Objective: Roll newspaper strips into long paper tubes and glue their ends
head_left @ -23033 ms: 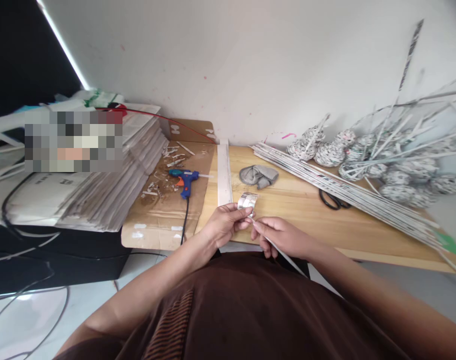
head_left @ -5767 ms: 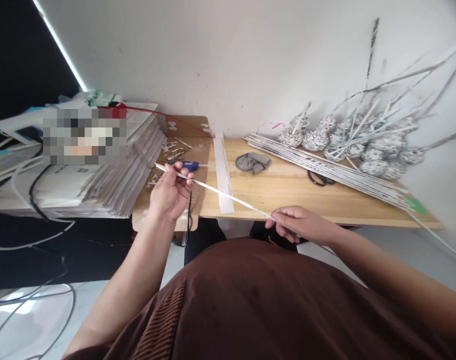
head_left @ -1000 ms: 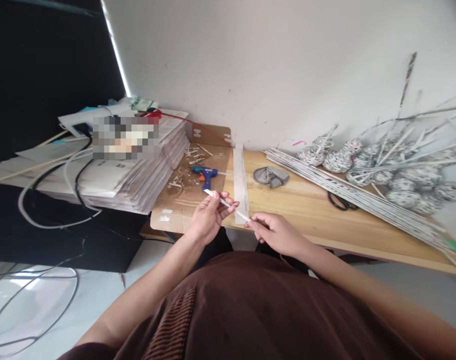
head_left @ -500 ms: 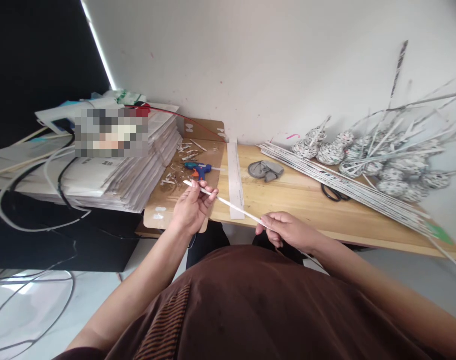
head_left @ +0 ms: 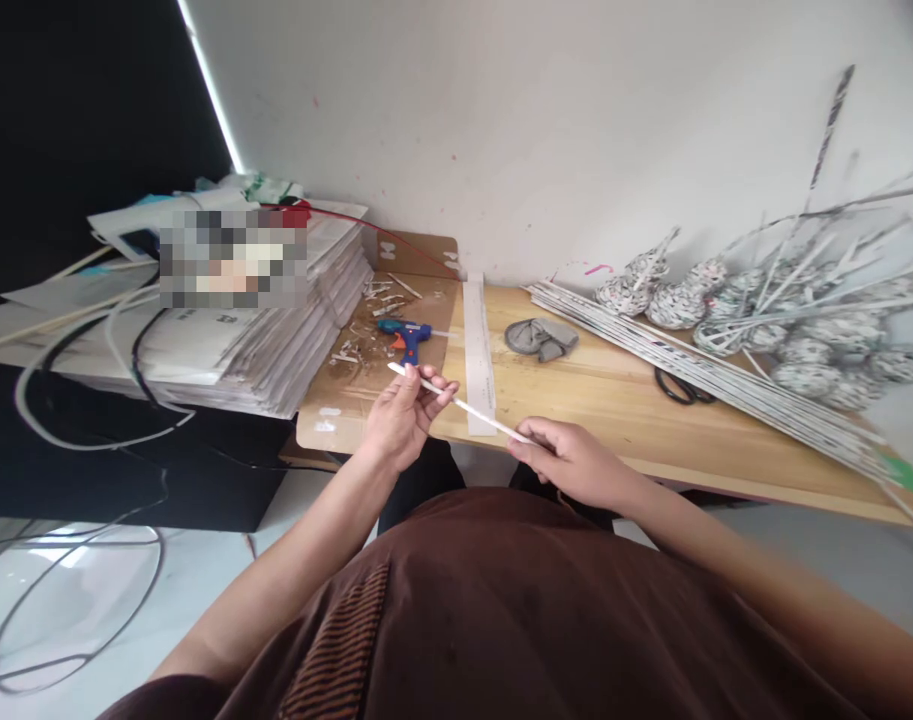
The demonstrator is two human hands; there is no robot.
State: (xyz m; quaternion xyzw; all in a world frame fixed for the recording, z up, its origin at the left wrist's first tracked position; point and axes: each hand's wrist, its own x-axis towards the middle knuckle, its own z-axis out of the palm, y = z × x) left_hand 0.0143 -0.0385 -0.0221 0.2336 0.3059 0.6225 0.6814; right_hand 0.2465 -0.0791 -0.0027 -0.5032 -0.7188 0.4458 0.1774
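Note:
A thin white rolled-paper stick (head_left: pixel 480 413) slants between my two hands, over the front edge of the table. My left hand (head_left: pixel 403 415) pinches it near its upper left end, palm turned up, with the tip poking out past the thumb. Lower down, my right hand (head_left: pixel 572 462) closes round the stick from the right, hiding its other end. Just beyond my left hand lies a blue glue gun (head_left: pixel 411 340) on a cardboard sheet (head_left: pixel 336 400). A white paper strip (head_left: pixel 477 340) runs across the table behind the stick.
A grey cloth (head_left: pixel 542 339) lies mid-table. Black-handled scissors (head_left: pixel 681 387) sit partly under a bundle of paper sticks (head_left: pixel 696 365). Woven paper shapes (head_left: pixel 677 305) crowd the right back. A tall paper stack (head_left: pixel 276 370) with loose cables (head_left: pixel 32 420) stands left. Paper scraps (head_left: pixel 385 295) litter the cardboard.
The whole view has shifted slightly, so the table things appear farther right. My right hand has slid closer to my left along the stick, leaving a shorter length between them.

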